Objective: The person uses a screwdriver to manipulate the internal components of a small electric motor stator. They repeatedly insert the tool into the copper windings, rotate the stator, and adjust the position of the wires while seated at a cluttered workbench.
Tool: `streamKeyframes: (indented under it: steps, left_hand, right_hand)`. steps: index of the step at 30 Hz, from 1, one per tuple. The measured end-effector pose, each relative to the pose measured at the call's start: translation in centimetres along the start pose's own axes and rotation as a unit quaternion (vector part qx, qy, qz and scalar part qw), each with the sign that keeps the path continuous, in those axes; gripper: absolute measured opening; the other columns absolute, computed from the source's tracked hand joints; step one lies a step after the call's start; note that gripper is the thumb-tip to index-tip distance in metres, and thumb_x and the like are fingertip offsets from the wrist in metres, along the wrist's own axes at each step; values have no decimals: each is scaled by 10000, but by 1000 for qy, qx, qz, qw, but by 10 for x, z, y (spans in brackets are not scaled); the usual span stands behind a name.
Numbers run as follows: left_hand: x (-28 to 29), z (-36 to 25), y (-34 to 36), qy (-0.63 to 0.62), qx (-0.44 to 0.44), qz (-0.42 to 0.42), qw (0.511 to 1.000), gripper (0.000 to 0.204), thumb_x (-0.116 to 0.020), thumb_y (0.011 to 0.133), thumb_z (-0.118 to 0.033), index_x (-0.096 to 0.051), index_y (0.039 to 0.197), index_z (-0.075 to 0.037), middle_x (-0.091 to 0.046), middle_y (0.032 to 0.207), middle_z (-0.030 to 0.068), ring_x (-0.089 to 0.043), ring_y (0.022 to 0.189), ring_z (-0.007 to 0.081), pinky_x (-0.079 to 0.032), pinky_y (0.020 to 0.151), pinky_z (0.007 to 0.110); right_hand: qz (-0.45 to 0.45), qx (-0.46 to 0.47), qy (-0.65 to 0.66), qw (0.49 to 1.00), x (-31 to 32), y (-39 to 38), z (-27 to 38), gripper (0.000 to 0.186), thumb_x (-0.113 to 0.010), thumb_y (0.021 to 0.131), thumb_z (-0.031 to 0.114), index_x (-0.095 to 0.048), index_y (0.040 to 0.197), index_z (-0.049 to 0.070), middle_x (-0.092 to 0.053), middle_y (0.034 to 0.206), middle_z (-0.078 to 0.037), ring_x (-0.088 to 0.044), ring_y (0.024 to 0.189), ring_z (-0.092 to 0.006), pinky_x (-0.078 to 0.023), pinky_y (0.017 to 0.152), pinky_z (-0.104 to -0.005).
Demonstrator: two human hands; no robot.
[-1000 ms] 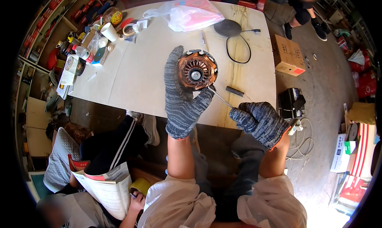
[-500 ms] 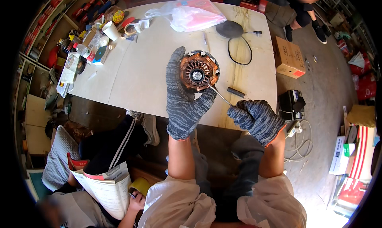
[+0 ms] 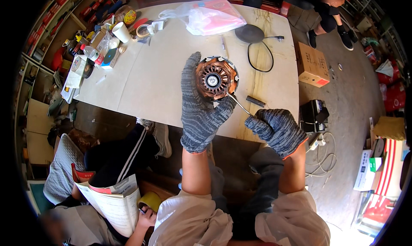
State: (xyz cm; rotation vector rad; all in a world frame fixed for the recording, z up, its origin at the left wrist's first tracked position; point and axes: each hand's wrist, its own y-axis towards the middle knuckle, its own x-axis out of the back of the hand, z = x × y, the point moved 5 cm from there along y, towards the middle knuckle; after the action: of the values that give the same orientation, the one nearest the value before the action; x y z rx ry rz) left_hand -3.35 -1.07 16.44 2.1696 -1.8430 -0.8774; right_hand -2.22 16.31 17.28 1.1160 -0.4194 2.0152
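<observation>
Both of my hands wear grey-black knit gloves with orange cuffs. My left hand (image 3: 198,113) grips a round motor core with copper windings (image 3: 207,90) from its left and lower side, above the table's near part. Its wound face, with a round bearing-like centre, is turned up toward me. My right hand (image 3: 277,129) is closed around a thin metal rod-shaped tool (image 3: 242,106); its grip end is hidden in the glove. The tool's tip reaches the lower right edge of the windings, near my left thumb.
On the pale table (image 3: 141,83) lie a black cylinder (image 3: 255,101), a black disc with a cable (image 3: 249,33) and a plastic bag (image 3: 214,18). Bottles, tape and a paper cup (image 3: 121,32) crowd its left end. A seated person holds papers (image 3: 112,207) at lower left. A carton (image 3: 313,65) stands right.
The motor core and my left hand sit slightly further right in the picture, as do the table items. My right hand barely moves, and the tool's tip stays at the windings.
</observation>
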Motion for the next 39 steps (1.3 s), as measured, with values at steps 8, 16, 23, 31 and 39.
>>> streamKeyframes:
  steps: [8,16,23,31,39]
  left_hand:
    - [-4,5,-3,-34,74,29,996,937,-829,639,-207,-284,1378,-18,-478,1261,135,-514,1148,239,-455,956,351]
    - [-2,5,-4,-41,122,71,989,901,-807,610,-115,-321,1362,-15,-497,1248,108,-501,1154,217,-418,989,347]
    - [5,9,-6,-47,148,90,984,922,-821,559,-156,-362,1348,-22,-505,1232,90,-487,1158,199,-408,990,334]
    - [8,16,-4,-27,174,99,979,910,-820,552,-136,-376,1338,-18,-514,1223,88,-491,1152,196,-410,986,325]
    - [10,18,-7,-45,181,99,978,909,-816,542,-118,-381,1335,-27,-517,1224,87,-490,1153,195,-409,990,334]
  right_hand:
    - [22,74,15,997,-4,2,-22,142,-571,849,213,-671,920,143,-604,736,-93,-595,666,-301,-468,573,-383]
    - [51,-13,162,985,-14,2,-33,262,-586,870,297,-668,821,54,-627,619,-76,-598,550,-192,-471,552,-302]
    - [171,-164,376,896,-41,-3,-51,367,-574,882,354,-652,781,10,-626,611,-61,-586,544,-120,-461,521,-251]
    - [185,-152,472,848,-60,-2,-61,495,-565,866,442,-630,683,-13,-594,552,-83,-524,423,-130,-410,414,-257]
    - [167,-54,588,790,-90,-4,-64,461,-515,905,408,-630,703,10,-597,600,-70,-563,554,-149,-446,532,-289]
